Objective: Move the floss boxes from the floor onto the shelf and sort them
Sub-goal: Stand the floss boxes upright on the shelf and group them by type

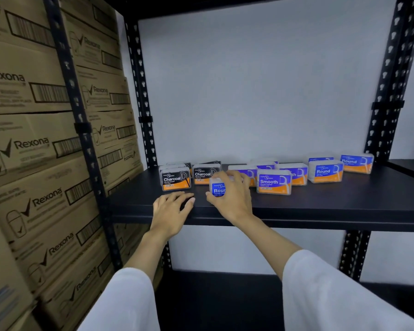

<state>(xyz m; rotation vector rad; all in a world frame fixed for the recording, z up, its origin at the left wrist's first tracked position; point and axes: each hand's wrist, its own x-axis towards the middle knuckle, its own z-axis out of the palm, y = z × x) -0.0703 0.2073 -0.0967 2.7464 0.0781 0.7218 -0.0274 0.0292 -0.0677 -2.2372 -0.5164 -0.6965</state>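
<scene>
On the black shelf stand floss boxes in groups. Black Charcoal boxes are at the left, purple Smooth boxes in the middle, blue Round boxes at the right. My right hand grips a blue Round box, held upright just in front of the second Charcoal box. My left hand lies flat on the shelf's front edge below the Charcoal boxes, fingers straight, holding nothing.
Stacked brown Rexona cartons fill the rack to the left. Black perforated uprights frame the bay, with a white wall behind. A lower shelf lies dark below. The front strip of the shelf at right carries nothing.
</scene>
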